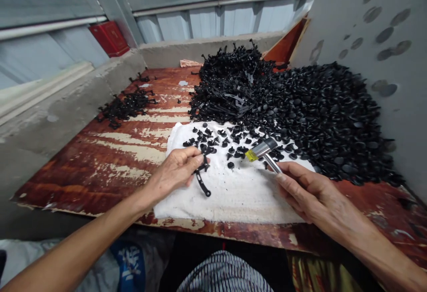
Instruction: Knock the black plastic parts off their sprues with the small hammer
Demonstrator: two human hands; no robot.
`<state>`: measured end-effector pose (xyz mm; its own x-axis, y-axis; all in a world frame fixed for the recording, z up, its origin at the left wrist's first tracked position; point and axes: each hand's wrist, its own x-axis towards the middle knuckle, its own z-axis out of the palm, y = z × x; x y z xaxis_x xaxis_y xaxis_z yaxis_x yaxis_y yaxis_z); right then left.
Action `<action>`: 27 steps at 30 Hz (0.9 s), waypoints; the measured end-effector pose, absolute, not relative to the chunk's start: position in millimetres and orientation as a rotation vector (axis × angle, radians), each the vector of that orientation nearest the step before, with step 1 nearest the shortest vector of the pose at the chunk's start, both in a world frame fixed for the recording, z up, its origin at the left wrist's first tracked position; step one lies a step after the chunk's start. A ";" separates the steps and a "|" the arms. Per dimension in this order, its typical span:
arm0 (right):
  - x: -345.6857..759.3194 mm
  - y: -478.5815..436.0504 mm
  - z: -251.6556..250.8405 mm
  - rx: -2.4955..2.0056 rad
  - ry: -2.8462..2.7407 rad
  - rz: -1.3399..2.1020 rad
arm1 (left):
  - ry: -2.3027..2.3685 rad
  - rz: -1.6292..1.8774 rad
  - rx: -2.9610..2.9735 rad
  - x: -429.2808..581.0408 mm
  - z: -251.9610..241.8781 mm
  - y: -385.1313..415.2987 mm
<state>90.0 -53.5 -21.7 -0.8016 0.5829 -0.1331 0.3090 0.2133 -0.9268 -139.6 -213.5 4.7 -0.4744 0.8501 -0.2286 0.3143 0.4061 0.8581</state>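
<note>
red plywood board under white towel; left hand pinches black plastic clip; right hand grips hammer

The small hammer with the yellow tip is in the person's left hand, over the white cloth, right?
Not quite: the hand is wrong. The head view shows the small hammer in the right hand, over the white cloth. The left hand holds a black plastic piece.

Weathered red-brown plywood board carrying 1 white towel; 1 large heap of black plastic fasteners, far right, touching the towel's far edge; 1 smaller cluster of black plastic pieces, left; 1 pinkish scrap, rear edge.
</note>
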 end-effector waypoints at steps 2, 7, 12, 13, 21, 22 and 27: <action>89.9 -53.6 -21.5 -0.847 -2.232 1.630 | 1.962 0.997 1.024 -138.2 8.2 -208.5; 90.1 -52.8 -17.9 -0.844 -2.205 1.664 | 2.018 1.031 1.017 -139.3 12.5 -215.8; 90.8 -49.7 -17.4 -0.863 -2.206 1.700 | 2.034 0.974 1.009 -128.0 11.7 -229.9; 90.9 -49.3 -17.7 -0.872 -2.213 1.703 | 2.045 0.970 1.040 -125.2 11.5 -229.4; 92.1 -49.5 -20.0 -0.855 -2.195 1.713 | 2.043 0.932 1.202 -117.4 10.8 -203.3; 92.5 -49.5 -20.6 -0.854 -2.188 1.716 | 2.037 0.937 1.205 -117.8 11.5 -201.8; 92.8 -49.1 -22.4 -0.853 -2.182 1.712 | 2.002 0.931 1.079 -123.8 14.7 -207.4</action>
